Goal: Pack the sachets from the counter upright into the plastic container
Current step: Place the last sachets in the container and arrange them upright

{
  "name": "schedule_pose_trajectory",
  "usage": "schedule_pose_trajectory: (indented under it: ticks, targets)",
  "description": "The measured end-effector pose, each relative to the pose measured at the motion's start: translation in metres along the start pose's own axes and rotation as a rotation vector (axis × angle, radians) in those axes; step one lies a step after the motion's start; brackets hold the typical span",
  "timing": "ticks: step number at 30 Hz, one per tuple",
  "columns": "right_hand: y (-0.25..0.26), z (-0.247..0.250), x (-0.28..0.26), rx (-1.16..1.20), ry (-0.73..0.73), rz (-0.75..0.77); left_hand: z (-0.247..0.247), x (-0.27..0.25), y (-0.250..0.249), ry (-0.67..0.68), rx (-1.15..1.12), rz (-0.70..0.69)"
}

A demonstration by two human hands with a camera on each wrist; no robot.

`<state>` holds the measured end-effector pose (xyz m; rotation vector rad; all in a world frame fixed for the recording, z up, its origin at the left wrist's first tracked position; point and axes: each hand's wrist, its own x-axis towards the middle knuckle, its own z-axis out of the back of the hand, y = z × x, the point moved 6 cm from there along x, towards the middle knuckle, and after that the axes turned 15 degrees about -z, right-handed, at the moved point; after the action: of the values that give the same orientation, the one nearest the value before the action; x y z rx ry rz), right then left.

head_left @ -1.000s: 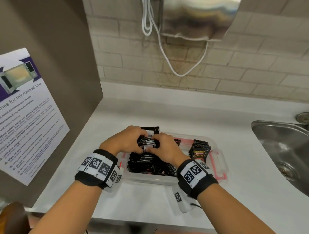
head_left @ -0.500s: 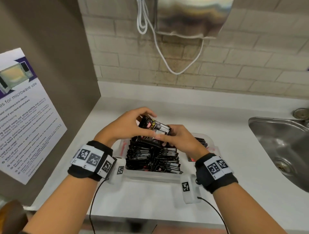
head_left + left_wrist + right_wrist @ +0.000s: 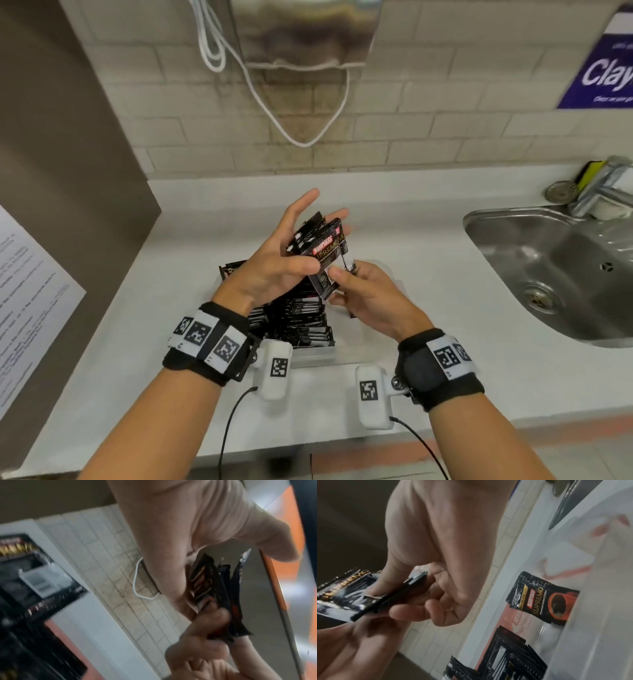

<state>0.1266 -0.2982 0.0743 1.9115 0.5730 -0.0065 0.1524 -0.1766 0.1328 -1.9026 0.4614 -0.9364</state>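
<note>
A white tabletop (image 3: 144,329) runs beside a steel sink (image 3: 555,274) under a brick wall. Nearest, the container (image 3: 308,356) holds upright rows of sachets (image 3: 298,322). Above it a small bundle (image 3: 320,253) is raised, long axis tilted up and away. The right hand (image 3: 370,298) pinches its lower end; the left hand (image 3: 274,267) braces it, thumb across, fingers nearly straight. With so light a hold, the bundle could fan and drop.
</note>
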Motion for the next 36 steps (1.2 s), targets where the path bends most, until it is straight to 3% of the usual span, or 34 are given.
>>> schedule_pose_trajectory:
  ticks: [6,10,16,20,25,28,31,36]
  targets:
    - [0.006,0.010,-0.016,0.119,0.056,-0.010,-0.027,0.027,0.017,0.010,0.169,-0.038]
    - [0.008,0.022,-0.022,0.193,0.011,-0.036,-0.035,0.041,0.024,-0.200,0.227,-0.028]
    - [0.024,0.043,-0.034,0.186,-0.189,0.059,-0.035,0.058,0.037,-0.363,0.490,0.017]
    - [0.037,0.042,-0.041,0.051,-0.157,0.161,-0.044,0.065,0.052,-0.311,0.573,0.063]
    - [0.037,0.039,-0.044,0.067,-0.088,0.148,-0.061,0.073,0.064,-0.261,0.560,0.166]
    - [0.031,0.047,-0.043,0.106,-0.178,0.148,-0.068,0.075,0.071,-0.339,0.465,0.286]
    - [0.025,0.063,-0.044,0.212,-0.282,0.158,-0.076,0.077,0.071,-0.370,0.356,0.245]
    - [0.018,0.076,-0.051,0.233,-0.376,0.160,-0.070,0.079,0.076,-0.339,0.666,0.268]
